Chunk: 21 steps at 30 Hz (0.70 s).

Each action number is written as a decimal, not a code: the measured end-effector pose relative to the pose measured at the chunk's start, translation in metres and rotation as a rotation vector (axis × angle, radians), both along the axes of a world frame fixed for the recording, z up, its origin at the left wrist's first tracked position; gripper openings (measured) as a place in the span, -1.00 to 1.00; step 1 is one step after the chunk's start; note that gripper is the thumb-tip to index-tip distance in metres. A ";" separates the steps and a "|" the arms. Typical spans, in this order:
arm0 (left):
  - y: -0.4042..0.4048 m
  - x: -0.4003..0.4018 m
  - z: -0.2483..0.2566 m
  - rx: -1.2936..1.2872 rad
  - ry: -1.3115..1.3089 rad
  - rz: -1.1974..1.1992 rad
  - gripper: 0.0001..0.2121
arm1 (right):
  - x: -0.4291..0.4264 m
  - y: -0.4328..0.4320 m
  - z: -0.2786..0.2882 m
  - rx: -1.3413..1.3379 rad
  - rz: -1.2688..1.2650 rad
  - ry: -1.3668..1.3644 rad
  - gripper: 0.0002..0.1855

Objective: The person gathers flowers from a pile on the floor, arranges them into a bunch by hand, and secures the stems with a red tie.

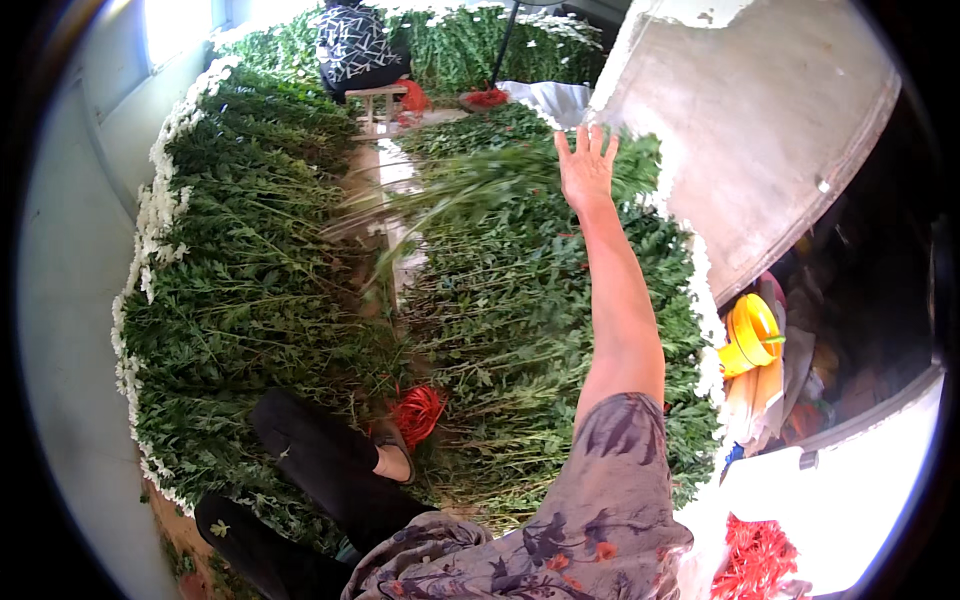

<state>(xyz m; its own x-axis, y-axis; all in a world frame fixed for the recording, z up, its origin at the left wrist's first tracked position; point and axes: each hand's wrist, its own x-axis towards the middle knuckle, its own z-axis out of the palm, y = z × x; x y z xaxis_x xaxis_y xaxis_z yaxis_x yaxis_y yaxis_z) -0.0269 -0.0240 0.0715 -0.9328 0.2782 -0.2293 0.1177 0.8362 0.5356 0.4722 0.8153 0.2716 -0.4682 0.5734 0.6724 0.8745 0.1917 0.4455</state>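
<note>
My right hand [587, 169] reaches far forward with its fingers spread, over the right-hand row of white-flowered cut stems. Just beneath and left of it lies a loose bundle of leafy green stems [487, 176], blurred, its bare ends pointing left. No grip on the bundle shows. My left hand is out of view. Long rows of cut white flowers [262, 285] lie on the left, blooms towards the wall, and on the right [510, 300], blooms towards the outer edge. A bunch of red ties [417, 415] rests by my foot between the rows.
A person in dark patterned clothing [356, 45] is at the far end, by a small wooden stool [376, 91]. More red strips [487, 97] lie nearby. A large pale panel [757, 127], a yellow plastic container [750, 334] and another red heap [754, 559] are on the right.
</note>
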 end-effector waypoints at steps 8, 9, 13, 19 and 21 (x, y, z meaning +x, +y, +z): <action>-0.089 -0.034 0.033 0.003 0.181 0.015 -0.66 | -0.150 -0.127 -0.161 -0.867 0.488 0.033 -0.62; -0.081 -0.037 0.033 0.007 0.240 -0.002 -0.65 | -0.153 -0.139 -0.183 -0.912 0.672 0.117 -0.66; -0.034 -0.009 0.085 -0.050 0.460 0.031 -0.67 | -0.252 -0.239 -0.151 -1.108 1.041 -0.039 -0.75; 0.049 0.023 0.071 0.272 0.255 -0.128 -0.69 | -0.418 -0.385 -0.144 -1.405 1.587 -0.532 -0.72; 0.131 0.037 0.043 0.482 -0.024 -0.002 -0.68 | -0.406 -0.386 -0.195 -1.542 1.504 -0.668 -0.70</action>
<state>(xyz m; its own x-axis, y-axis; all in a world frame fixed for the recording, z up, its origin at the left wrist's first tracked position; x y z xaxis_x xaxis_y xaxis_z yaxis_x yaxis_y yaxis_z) 0.0096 0.1073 0.1150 -0.9282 0.3596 -0.0958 0.1014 0.4920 0.8647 0.0664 0.4296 0.0764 -0.8227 -0.5377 -0.1846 -0.3549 0.7395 -0.5720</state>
